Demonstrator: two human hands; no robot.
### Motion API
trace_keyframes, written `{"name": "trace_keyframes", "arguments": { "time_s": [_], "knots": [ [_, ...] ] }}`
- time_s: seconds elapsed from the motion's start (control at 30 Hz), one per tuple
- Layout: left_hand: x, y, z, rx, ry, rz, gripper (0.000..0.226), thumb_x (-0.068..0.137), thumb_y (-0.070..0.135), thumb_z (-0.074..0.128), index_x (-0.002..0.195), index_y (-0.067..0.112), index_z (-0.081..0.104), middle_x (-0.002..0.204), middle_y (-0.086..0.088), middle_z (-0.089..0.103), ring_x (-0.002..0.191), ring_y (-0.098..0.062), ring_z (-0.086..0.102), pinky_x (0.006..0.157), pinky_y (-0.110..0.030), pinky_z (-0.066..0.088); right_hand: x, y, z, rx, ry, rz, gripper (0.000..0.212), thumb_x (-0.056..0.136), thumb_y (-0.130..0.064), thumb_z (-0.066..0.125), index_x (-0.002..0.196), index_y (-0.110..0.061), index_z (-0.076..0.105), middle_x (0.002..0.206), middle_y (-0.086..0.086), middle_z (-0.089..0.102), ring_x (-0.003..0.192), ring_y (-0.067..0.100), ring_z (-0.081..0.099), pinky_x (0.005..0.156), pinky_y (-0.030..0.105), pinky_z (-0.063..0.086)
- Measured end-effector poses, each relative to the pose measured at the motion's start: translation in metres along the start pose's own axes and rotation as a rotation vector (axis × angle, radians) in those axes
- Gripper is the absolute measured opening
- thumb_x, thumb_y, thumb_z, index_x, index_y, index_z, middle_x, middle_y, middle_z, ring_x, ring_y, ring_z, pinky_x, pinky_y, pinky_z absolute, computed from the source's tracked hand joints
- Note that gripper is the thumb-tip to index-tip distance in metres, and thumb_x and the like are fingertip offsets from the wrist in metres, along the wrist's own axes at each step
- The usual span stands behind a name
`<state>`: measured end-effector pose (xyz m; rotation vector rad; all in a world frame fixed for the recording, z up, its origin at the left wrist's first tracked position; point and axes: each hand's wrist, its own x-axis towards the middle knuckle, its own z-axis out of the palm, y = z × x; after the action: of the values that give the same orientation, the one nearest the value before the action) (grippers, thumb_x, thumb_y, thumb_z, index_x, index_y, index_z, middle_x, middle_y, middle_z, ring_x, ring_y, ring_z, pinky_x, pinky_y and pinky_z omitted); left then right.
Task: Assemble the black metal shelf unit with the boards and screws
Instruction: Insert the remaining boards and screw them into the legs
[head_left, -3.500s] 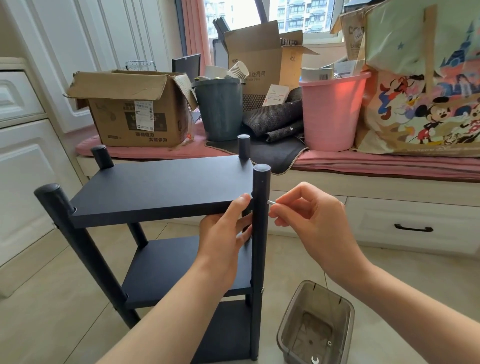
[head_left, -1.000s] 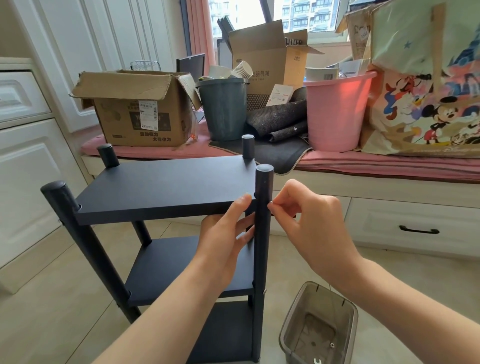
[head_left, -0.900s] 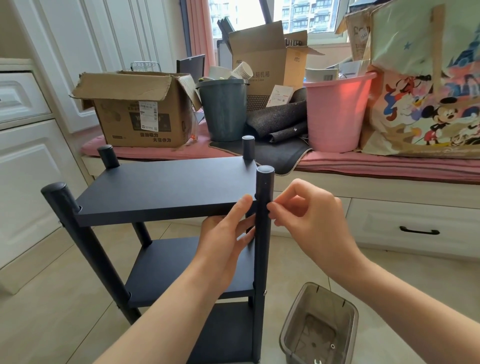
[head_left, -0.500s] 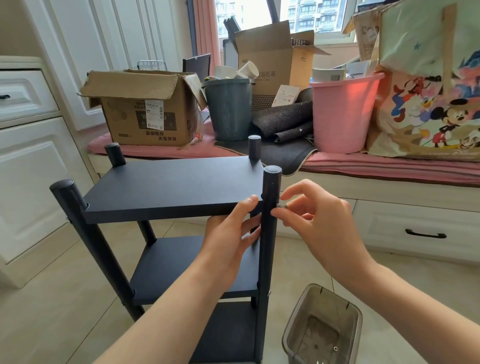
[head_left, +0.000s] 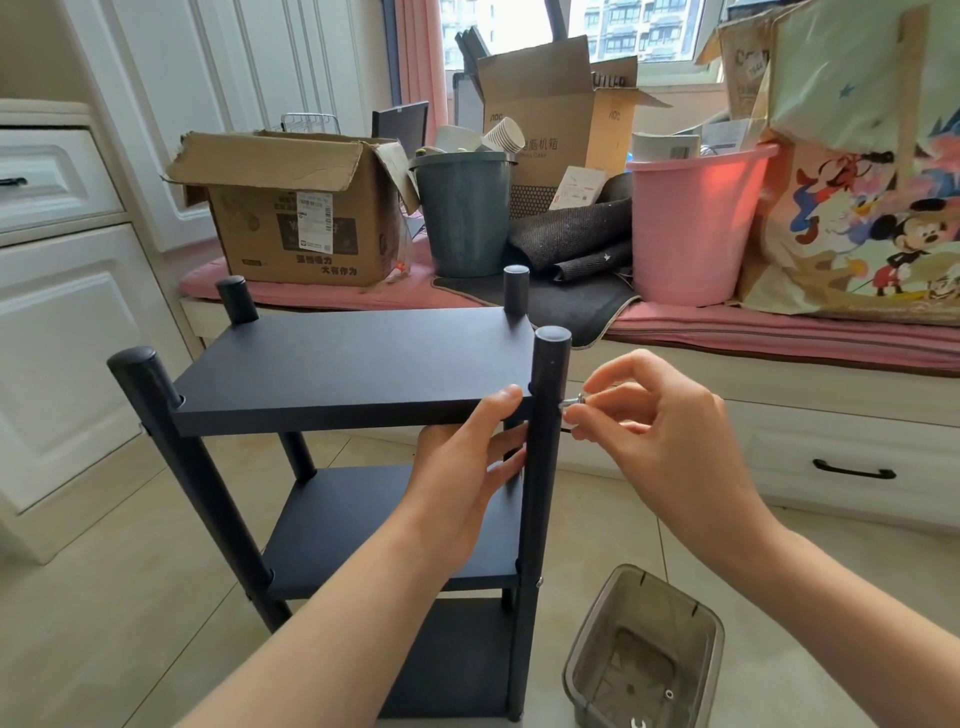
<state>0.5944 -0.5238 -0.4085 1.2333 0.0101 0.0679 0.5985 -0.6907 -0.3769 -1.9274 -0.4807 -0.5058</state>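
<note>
Black powder-coated metal makes up the shelf unit, which stands upright on the tiled floor in front of a cushioned window bench. Its top board sits between four round posts, with a middle board and a lower one below it.

At the top board's front right corner, the left hand holds the board from beneath, thumb laid along its front edge and fingers curled near the front right post. The right hand pinches a small silver screw between thumb and fingertips, its tip at the outer side of that post, level with the board.

The frame looks stiff and fairly light, likely to rock or twist while this corner is loose, so bracing the board close to the joint seems the sensible hold. The screw is tiny, smooth and easy to drop; a pinch on its head, kept square to the hole, should let the thread catch without crossing.

A translucent grey plastic container stands on the floor at the lower right, with a few small bits of hardware inside.
</note>
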Motion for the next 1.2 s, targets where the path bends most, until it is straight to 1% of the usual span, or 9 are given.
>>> {"name": "trace_keyframes", "arguments": {
  "time_s": [0.13, 0.27, 0.4, 0.57, 0.67, 0.77, 0.87, 1.07, 1.2],
  "knots": [
    [-0.0001, -0.0005, 0.0000, 0.006, 0.001, -0.005, 0.048, 0.074, 0.048, 0.068, 0.112, 0.019, 0.068, 0.111, -0.001, 0.076, 0.106, -0.018, 0.072, 0.092, -0.037, 0.054, -0.0002, 0.0005, -0.0012, -0.055, -0.014, -0.021, 0.016, 0.080, -0.016, 0.080, 0.086, -0.021, 0.066, 0.073, -0.009, 0.072, 0.070, 0.003, 0.071, 0.067, 0.014, 0.055],
    [0.0005, -0.0005, 0.0004, 0.006, -0.001, -0.009, 0.051, 0.074, 0.048, 0.067, 0.115, 0.018, 0.068, 0.113, -0.003, 0.075, 0.108, -0.020, 0.072, 0.097, -0.040, 0.053, -0.0010, 0.0002, -0.0009, -0.098, -0.001, -0.038, 0.016, 0.078, -0.017, 0.082, 0.084, -0.019, 0.068, 0.073, -0.011, 0.069, 0.072, 0.003, 0.069, 0.069, 0.020, 0.058],
    [0.0005, -0.0003, -0.0003, 0.007, -0.007, -0.005, 0.047, 0.076, 0.047, 0.067, 0.113, 0.018, 0.068, 0.113, -0.003, 0.076, 0.108, -0.020, 0.072, 0.096, -0.039, 0.053, -0.0018, -0.0008, -0.0004, -0.129, -0.003, -0.048, 0.015, 0.078, -0.020, 0.081, 0.086, -0.019, 0.068, 0.075, -0.013, 0.069, 0.070, 0.005, 0.069, 0.070, 0.027, 0.059],
    [-0.0002, 0.0000, 0.0000, -0.015, -0.008, -0.002, 0.044, 0.076, 0.046, 0.068, 0.110, 0.018, 0.069, 0.111, -0.002, 0.076, 0.105, -0.019, 0.073, 0.087, -0.035, 0.054, -0.0016, -0.0044, 0.0002, -0.305, -0.005, -0.256, 0.010, 0.083, -0.011, 0.077, 0.086, -0.010, 0.067, 0.075, -0.004, 0.068, 0.071, 0.013, 0.067, 0.068, 0.034, 0.058],
    [-0.0005, -0.0002, 0.0009, -0.021, -0.004, 0.001, 0.042, 0.076, 0.046, 0.068, 0.107, 0.019, 0.069, 0.109, -0.001, 0.077, 0.104, -0.018, 0.073, 0.084, -0.033, 0.054, -0.0008, -0.0043, 0.0011, -0.299, 0.044, -0.242, 0.009, 0.083, -0.011, 0.077, 0.085, -0.010, 0.068, 0.075, -0.003, 0.069, 0.069, 0.010, 0.066, 0.066, 0.030, 0.056],
    [-0.0008, -0.0002, 0.0016, -0.025, 0.008, 0.006, 0.040, 0.074, 0.047, 0.068, 0.104, 0.019, 0.070, 0.107, -0.001, 0.077, 0.102, -0.018, 0.073, 0.083, -0.033, 0.054, 0.0002, -0.0045, 0.0016, -0.255, 0.053, -0.157, 0.012, 0.082, -0.015, 0.079, 0.083, -0.014, 0.068, 0.073, -0.008, 0.068, 0.067, 0.005, 0.066, 0.066, 0.023, 0.055],
    [-0.0004, -0.0007, 0.0020, -0.027, 0.008, 0.001, 0.040, 0.074, 0.046, 0.069, 0.103, 0.018, 0.070, 0.106, -0.001, 0.077, 0.102, -0.018, 0.074, 0.085, -0.035, 0.054, 0.0013, -0.0039, 0.0008, -0.221, 0.051, -0.103, 0.015, 0.080, -0.017, 0.082, 0.080, -0.017, 0.067, 0.072, -0.014, 0.067, 0.071, 0.003, 0.066, 0.068, 0.019, 0.055],
    [-0.0002, -0.0002, 0.0006, -0.025, 0.000, 0.005, 0.043, 0.076, 0.045, 0.068, 0.108, 0.017, 0.069, 0.108, -0.002, 0.077, 0.104, -0.019, 0.073, 0.089, -0.037, 0.054, 0.0015, -0.0036, 0.0014, -0.172, 0.044, -0.060, 0.018, 0.077, -0.019, 0.083, 0.078, -0.020, 0.065, 0.071, -0.016, 0.067, 0.072, -0.003, 0.066, 0.068, 0.011, 0.052],
    [-0.0001, -0.0011, 0.0007, -0.018, -0.001, 0.010, 0.038, 0.075, 0.046, 0.067, 0.104, 0.020, 0.070, 0.106, 0.001, 0.077, 0.103, -0.018, 0.073, 0.091, -0.038, 0.054, 0.0015, -0.0037, 0.0019, -0.172, 0.035, -0.063, 0.018, 0.076, -0.018, 0.083, 0.076, -0.021, 0.065, 0.069, -0.016, 0.068, 0.070, -0.003, 0.066, 0.069, 0.012, 0.053]
  ]
}}
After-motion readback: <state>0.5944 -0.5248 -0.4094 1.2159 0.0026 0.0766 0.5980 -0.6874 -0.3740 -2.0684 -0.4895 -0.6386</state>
